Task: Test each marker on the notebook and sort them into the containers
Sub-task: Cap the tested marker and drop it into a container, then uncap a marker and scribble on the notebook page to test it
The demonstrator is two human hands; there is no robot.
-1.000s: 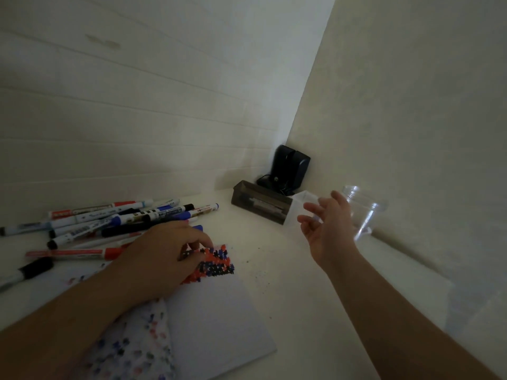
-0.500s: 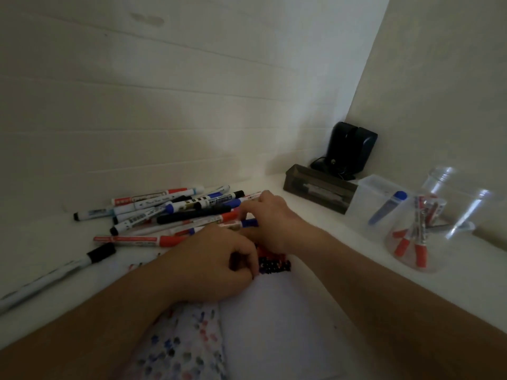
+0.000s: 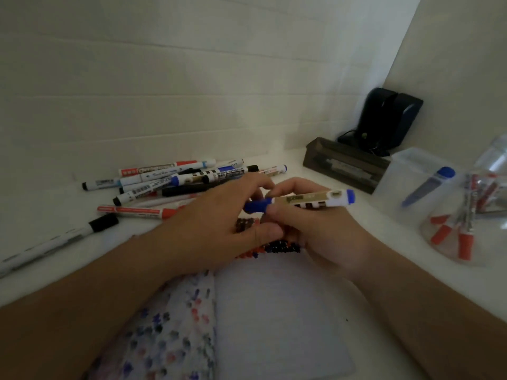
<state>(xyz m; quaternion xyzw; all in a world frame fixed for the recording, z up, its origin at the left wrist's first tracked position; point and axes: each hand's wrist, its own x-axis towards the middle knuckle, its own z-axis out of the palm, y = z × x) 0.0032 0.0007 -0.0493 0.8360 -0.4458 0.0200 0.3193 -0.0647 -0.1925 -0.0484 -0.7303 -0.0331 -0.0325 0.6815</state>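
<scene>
With red markers (image 3: 463, 242) and one blue sorted into containers (image 3: 406, 171), both hands hold a blue marker (image 3: 310, 201) above the notebook (image 3: 274, 311): right hand (image 3: 315, 231) on barrel, left hand (image 3: 219, 223) on cap; many markers (image 3: 175, 182) remain on the bench (image 3: 384, 259).

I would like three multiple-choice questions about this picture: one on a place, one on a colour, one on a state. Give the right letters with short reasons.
1. Where does the single blue-capped marker stand?
A. in the square clear plastic container
B. on the notebook
C. in the dark tray

2. What colour are the caps in the round clear plastic cup?
A. green
B. red
C. black

3. What does the left hand do to the blue-capped marker with the gold label that the right hand holds?
A. grips its cap
B. lies flat, far away
C. holds a cup

Answers: 1 A, it leans inside that container; 2 B, the red ends show through the cup; 3 A, its fingers close round the blue cap.
</scene>
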